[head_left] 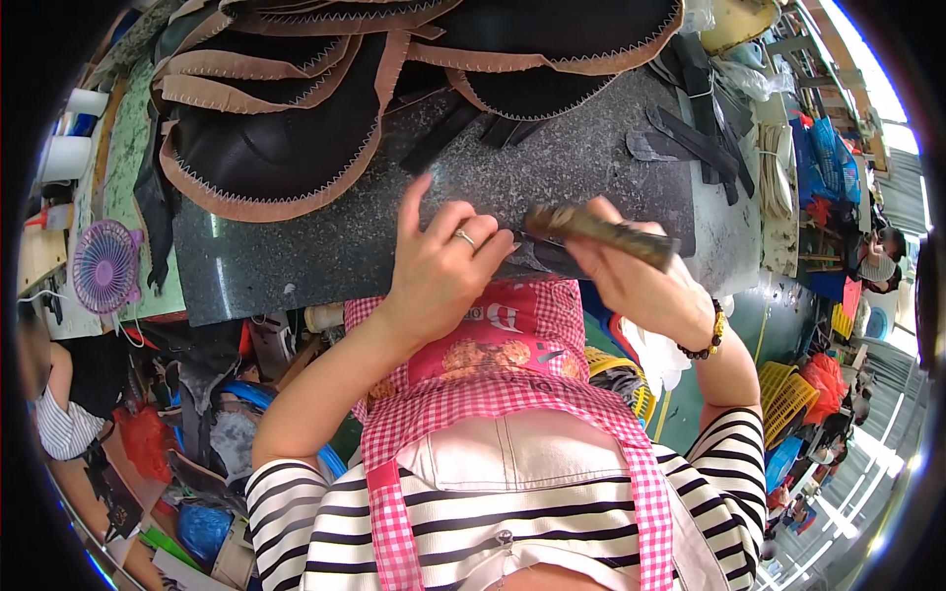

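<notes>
My left hand is at the near edge of a dark speckled slab. Its index finger points up, while the other fingers curl closed at the end of a black strip of leather-like material. My right hand is closed round a worn, brown bar-shaped tool. That tool lies slantwise above the strip, its narrower end toward my left fingertips. The hidden underside of the tool leaves its exact kind unclear.
Black panels with brown zigzag-stitched edging are piled along the slab's far side. Loose black strips lie at the far right, beside a bundle of pale strips. A purple fan stands left; a yellow basket is at right.
</notes>
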Tool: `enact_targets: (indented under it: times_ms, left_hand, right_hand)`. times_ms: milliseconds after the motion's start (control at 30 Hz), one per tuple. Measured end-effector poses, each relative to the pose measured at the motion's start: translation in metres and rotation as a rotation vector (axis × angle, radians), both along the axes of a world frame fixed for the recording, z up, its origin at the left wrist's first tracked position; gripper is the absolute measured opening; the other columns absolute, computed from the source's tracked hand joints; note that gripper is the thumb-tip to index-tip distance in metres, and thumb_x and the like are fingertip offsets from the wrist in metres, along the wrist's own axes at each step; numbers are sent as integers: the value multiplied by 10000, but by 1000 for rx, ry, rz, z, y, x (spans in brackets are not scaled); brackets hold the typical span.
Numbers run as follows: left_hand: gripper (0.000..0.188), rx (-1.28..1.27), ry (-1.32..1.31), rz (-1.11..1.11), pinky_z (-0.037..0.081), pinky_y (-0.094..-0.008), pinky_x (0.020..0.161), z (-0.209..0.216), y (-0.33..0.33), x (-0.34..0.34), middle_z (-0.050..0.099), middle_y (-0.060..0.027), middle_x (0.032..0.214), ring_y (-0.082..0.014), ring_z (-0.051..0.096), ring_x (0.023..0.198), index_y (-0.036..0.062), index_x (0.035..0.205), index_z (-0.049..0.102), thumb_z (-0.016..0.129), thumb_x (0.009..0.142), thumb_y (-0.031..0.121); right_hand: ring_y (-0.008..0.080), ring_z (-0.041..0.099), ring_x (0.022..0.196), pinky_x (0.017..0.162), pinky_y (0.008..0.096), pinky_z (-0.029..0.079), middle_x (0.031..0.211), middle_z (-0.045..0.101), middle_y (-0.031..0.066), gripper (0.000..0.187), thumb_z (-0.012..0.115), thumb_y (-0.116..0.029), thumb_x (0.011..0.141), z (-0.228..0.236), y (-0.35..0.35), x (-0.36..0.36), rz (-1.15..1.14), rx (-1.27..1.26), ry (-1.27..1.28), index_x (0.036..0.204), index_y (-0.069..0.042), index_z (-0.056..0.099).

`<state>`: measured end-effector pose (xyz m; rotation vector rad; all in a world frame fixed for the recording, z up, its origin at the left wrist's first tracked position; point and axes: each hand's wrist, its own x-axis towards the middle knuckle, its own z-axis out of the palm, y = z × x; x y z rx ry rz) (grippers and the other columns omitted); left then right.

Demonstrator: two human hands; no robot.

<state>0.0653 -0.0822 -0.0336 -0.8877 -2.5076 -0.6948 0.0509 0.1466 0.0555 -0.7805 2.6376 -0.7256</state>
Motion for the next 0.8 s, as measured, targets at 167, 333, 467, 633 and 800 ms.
enact_targets:
  times_ms: [167, 333, 467, 633, 800]
  left_hand:
    - [189, -132, 64, -23, 324, -624, 1089, 5, -1, 4, 597, -2, 949, -180, 584, 926, 94, 979, 713, 704, 813, 183]
    - [206, -159, 62, -46, 332, -631, 1085, 6, -1, 4, 588, -13, 967, -183, 584, 929, 80, 1005, 706, 683, 820, 169]
    - [213, -189, 40, -60, 329, -628, 1090, 9, -3, 3, 586, -18, 970, -180, 584, 931, 80, 1018, 703, 672, 827, 170]
    - [221, -89, 49, 19, 344, -601, 1076, 3, -1, 3, 599, -2, 961, -176, 590, 941, 96, 1011, 713, 732, 816, 200]
    - [166, 107, -37, 121, 368, -529, 1050, -5, 5, 14, 622, 38, 951, -169, 600, 933, 134, 923, 750, 796, 780, 204]
  right_hand:
    - [392, 637, 728, 621, 428, 504, 847, 628, 210, 171, 614, -117, 951, -1, -1, -6, -6, -54, 33, 1083, -12, 642]
    - [414, 627, 630, 520, 461, 483, 666, 600, 189, 164, 628, -125, 927, -7, -1, -10, 44, -100, 21, 1024, -35, 531]
    - [406, 614, 598, 509, 456, 478, 653, 591, 183, 159, 628, -113, 922, -9, -4, -11, 78, -53, 17, 1030, -21, 556]
    - [405, 629, 612, 513, 463, 482, 676, 606, 195, 174, 620, -102, 919, -8, -4, -12, 101, -101, 52, 1022, -32, 498]
    - [403, 632, 610, 511, 459, 484, 649, 594, 189, 169, 622, -98, 911, -8, -7, -7, 55, -6, 38, 1002, -26, 500]
